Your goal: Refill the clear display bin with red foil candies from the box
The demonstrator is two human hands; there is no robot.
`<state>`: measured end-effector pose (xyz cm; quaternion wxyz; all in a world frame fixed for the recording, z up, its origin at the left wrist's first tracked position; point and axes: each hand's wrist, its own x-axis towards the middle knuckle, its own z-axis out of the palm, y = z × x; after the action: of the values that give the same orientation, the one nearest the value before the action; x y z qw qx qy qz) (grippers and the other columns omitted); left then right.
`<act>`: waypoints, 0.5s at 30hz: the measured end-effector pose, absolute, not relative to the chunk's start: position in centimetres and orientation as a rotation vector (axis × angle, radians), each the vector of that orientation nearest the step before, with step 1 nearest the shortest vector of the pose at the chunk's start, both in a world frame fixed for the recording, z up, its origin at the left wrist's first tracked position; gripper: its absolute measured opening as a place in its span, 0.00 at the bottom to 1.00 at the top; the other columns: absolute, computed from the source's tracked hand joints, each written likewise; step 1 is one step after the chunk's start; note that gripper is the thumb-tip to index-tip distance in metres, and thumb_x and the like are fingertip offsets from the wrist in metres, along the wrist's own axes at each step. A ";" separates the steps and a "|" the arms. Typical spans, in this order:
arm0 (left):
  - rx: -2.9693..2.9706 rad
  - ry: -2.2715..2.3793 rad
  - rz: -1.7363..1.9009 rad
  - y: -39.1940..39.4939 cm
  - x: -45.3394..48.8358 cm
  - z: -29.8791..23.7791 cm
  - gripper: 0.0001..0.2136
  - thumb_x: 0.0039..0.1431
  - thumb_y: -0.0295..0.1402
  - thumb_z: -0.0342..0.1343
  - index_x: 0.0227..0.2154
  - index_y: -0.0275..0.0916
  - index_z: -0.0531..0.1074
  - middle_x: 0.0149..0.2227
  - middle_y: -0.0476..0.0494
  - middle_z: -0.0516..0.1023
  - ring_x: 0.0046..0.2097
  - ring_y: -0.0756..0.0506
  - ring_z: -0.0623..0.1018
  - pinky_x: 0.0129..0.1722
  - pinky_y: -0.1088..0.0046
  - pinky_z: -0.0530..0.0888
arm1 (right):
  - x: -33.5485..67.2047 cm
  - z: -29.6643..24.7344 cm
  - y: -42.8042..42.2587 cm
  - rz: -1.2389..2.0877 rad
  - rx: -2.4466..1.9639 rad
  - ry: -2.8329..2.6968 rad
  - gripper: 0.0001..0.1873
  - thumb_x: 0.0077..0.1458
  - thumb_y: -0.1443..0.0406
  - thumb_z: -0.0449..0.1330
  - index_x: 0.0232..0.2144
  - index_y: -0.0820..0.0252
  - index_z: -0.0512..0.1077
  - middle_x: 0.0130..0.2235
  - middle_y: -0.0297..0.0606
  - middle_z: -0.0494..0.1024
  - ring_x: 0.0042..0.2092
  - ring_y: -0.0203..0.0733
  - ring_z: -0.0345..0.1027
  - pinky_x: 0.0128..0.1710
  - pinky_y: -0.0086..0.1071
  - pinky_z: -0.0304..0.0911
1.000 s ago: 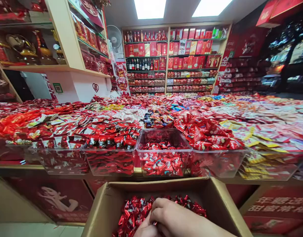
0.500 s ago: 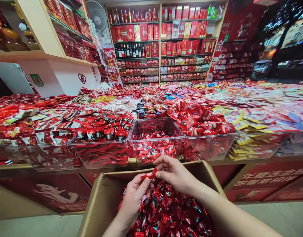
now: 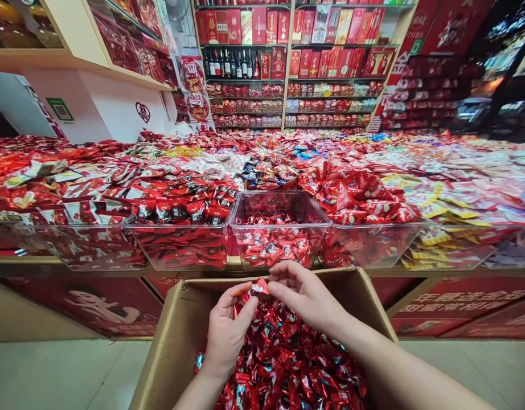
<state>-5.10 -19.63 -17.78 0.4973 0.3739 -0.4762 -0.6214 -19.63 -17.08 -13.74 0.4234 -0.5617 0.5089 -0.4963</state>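
Observation:
A red foil-wrapped candy (image 3: 260, 286) is held up over the cardboard box, between my two hands. My left hand (image 3: 230, 324) pinches its left side with thumb and forefinger. From the other side, my right hand (image 3: 307, 296) has its thumb and curled fingers at the candy's right end. Below them, the open cardboard box (image 3: 162, 341) holds a heap of similar shiny red wrapped candies (image 3: 288, 359). Just beyond the box stands a clear plastic bin (image 3: 283, 226), partly filled with small red-wrapped sweets.
More clear bins of packaged sweets line the counter, including dark-red packets (image 3: 181, 245) to the left and larger red packets (image 3: 356, 199) to the right. Shelves (image 3: 288, 62) with bottles and red boxes stand behind. Tiled floor (image 3: 104, 370) shows beside the box.
The candy has turned in my fingers and shows its side more upright. My left hand has shifted slightly left and opened its grip a little. The view has tilted down.

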 end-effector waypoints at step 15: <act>0.834 -0.933 -1.962 -19.3 -4.8 -17.5 0.06 0.50 0.32 0.53 0.32 0.38 0.66 0.16 0.55 0.63 0.18 0.58 0.58 0.14 0.87 0.54 | -19.9 -13.6 -16.7 -1.064 -2.292 1.178 0.16 0.50 0.74 0.48 0.43 0.60 0.62 0.43 0.41 0.64 0.44 0.36 0.58 0.43 0.30 0.59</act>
<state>-4.84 -19.33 -17.49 0.3962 0.3292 -0.3680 -0.7741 -19.90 -16.66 -13.62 0.1759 -0.8093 0.4159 -0.3757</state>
